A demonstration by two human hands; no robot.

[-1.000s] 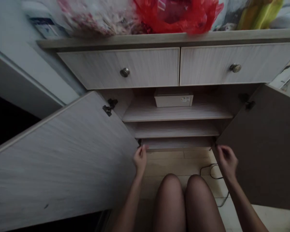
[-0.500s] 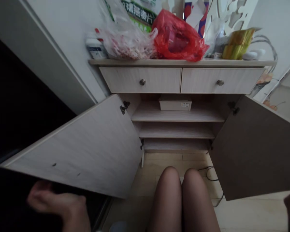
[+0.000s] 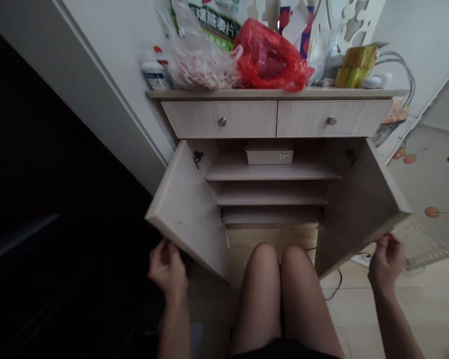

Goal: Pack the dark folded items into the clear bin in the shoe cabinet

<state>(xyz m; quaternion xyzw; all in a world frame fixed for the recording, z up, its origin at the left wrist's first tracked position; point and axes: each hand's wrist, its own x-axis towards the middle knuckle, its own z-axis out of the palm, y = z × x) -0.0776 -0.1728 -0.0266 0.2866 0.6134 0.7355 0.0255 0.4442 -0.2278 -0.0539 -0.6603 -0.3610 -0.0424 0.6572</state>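
A pale wood-grain cabinet [image 3: 275, 94] stands in front of me with both doors partly open. My left hand [image 3: 168, 267] is closed at the outer edge of the left cabinet door [image 3: 194, 214], its fingertips hidden behind the panel. On the other side, my right hand [image 3: 387, 259] pinches at the outer face of the right cabinet door [image 3: 362, 209]; a small shiny bit, perhaps a knob, shows by the fingers. Inside, a white box [image 3: 269, 154] sits on the upper shelf [image 3: 273, 172], above two lower shelves.
Two closed drawers with round knobs [image 3: 222, 121] run above the doors. On top are a red plastic bag [image 3: 273, 55], a clear bag [image 3: 205, 65], a white bottle [image 3: 156, 75] and a gold packet [image 3: 355, 65]. My knees [image 3: 264, 269] are between the doors; a black cable [image 3: 338, 286] lies on the floor.
Both doors have swung inward, narrowing the opening. My left hand has moved right and up to its door's edge; my right hand has come into fuller view at the other door.
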